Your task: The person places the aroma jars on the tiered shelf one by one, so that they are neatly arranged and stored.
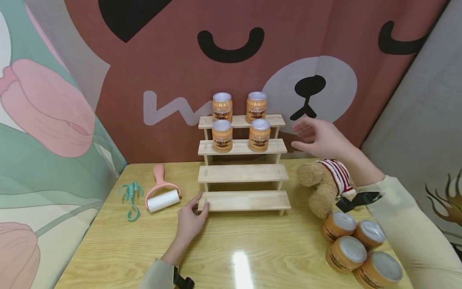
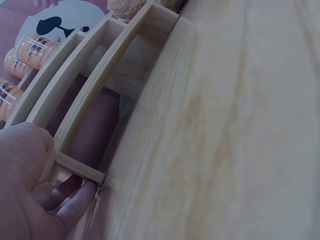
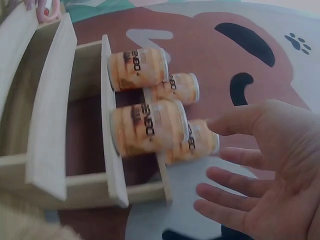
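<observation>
A four-step wooden display rack (image 1: pixel 243 173) stands on the table. My left hand (image 1: pixel 191 218) holds the left end of its lowest step; in the left wrist view the thumb lies over the board and the fingers (image 2: pixel 80 202) curl around the end leg. Two orange jars with pale lids, one of them the left jar (image 1: pixel 222 107), stand on the top step. A front jar (image 1: pixel 259 135) and another beside it stand on the second step. To the right of these jars, my right hand (image 1: pixel 323 138) hangs in the air, fingers spread and holding nothing.
Several more orange jars (image 1: pixel 346 253) stand at the table's right front, under the right forearm. Behind them lies a teddy bear (image 1: pixel 321 184) in a striped shirt. On the left are a pink lint roller (image 1: pixel 163 196) and a green hook (image 1: pixel 132 198). A bear-print curtain (image 1: pixel 162 72) hangs behind.
</observation>
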`<state>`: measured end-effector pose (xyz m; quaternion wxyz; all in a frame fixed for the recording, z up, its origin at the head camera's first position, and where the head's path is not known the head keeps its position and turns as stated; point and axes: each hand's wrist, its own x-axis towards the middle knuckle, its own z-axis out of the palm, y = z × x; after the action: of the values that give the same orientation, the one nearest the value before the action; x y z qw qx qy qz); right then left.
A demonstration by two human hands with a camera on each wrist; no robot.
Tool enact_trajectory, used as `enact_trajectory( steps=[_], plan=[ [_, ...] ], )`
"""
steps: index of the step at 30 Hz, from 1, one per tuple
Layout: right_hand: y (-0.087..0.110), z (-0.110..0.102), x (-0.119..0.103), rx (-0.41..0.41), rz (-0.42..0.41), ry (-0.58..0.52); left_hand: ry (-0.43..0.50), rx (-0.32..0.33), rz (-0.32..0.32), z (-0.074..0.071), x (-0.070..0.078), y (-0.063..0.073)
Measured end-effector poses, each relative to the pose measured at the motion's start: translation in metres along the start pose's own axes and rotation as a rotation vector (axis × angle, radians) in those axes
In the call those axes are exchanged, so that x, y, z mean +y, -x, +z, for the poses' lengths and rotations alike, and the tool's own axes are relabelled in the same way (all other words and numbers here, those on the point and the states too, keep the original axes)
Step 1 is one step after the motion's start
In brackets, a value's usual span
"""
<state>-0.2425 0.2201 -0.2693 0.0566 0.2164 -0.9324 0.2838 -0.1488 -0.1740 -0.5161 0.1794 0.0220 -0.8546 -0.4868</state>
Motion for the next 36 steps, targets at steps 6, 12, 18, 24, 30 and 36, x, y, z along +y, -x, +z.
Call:
enact_trajectory(
  steps=[6, 12, 18, 24, 30, 36],
  plan=[
    [0.043, 0.002, 0.029, 0.011, 0.007, 0.115, -0.002, -0.003, -0.012, -0.001, 0.000, 0.000],
    [0.081, 0.019, 0.056, 0.058, -0.045, 0.206, -0.003, -0.003, -0.005, 0.000, -0.003, 0.000],
    [0.111, 0.030, 0.072, 0.017, -0.012, 0.207, -0.009, -0.001, -0.009, 0.001, -0.003, 0.000],
    [0.129, 0.035, 0.081, -0.033, 0.046, 0.237, -0.012, 0.014, -0.007, 0.001, -0.003, -0.002],
    [0.141, 0.043, 0.091, -0.095, 0.093, 0.225, -0.017, 0.019, -0.004, 0.002, -0.002, -0.001],
    [0.145, 0.048, 0.096, -0.136, 0.111, 0.214, -0.013, 0.017, -0.012, 0.002, -0.003, -0.001]
  ],
)
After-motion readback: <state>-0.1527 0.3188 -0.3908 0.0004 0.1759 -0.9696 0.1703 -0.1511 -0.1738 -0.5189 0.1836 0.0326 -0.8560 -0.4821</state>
